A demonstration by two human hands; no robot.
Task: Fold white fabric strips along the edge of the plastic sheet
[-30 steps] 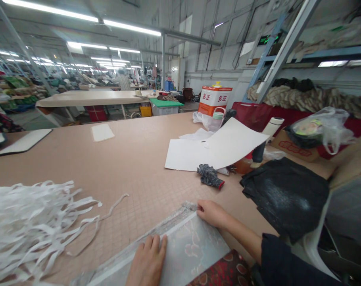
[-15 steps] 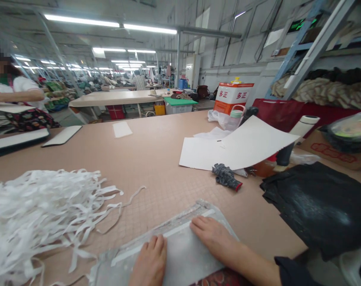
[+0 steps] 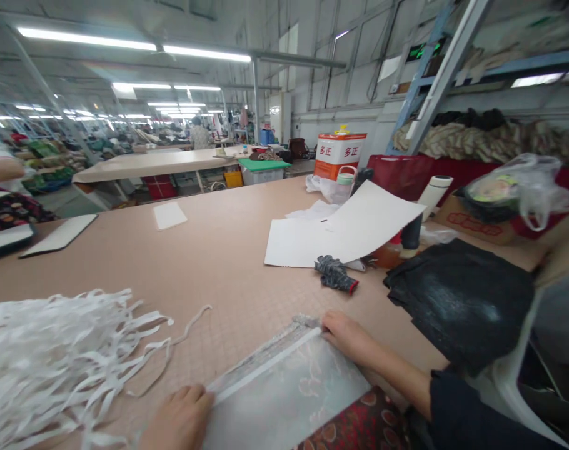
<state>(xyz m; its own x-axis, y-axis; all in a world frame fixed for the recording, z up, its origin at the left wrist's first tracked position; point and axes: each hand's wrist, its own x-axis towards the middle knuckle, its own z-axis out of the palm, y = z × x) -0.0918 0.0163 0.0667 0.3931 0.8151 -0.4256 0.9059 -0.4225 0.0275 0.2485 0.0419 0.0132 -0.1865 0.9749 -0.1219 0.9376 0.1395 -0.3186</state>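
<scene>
A grey, semi-sheer fabric panel (image 3: 284,394) lies at the table's near edge, with a white strip (image 3: 266,369) along its far side. My left hand (image 3: 179,415) is at the panel's left edge, fingers curled over the end of the strip. At the far right corner, my right hand (image 3: 347,337) has its fingers bent round the edge beside the strip's other end. Both thumbs are hidden. Below the panel shows dark red patterned cloth (image 3: 359,422). Left of my left hand is a heap of white fabric strips (image 3: 59,362).
A grey knitted glove (image 3: 336,275) lies by a large white sheet (image 3: 331,234) on the brown table (image 3: 219,256). Black sheets (image 3: 463,300) are stacked at right. Behind stand a white bottle (image 3: 435,194) and an orange-white can (image 3: 338,153). A co-worker (image 3: 7,181) is at far left.
My hands have moved apart, from lying on the panel to its left edge and far right corner. The view has turned right, and more patterned cloth shows.
</scene>
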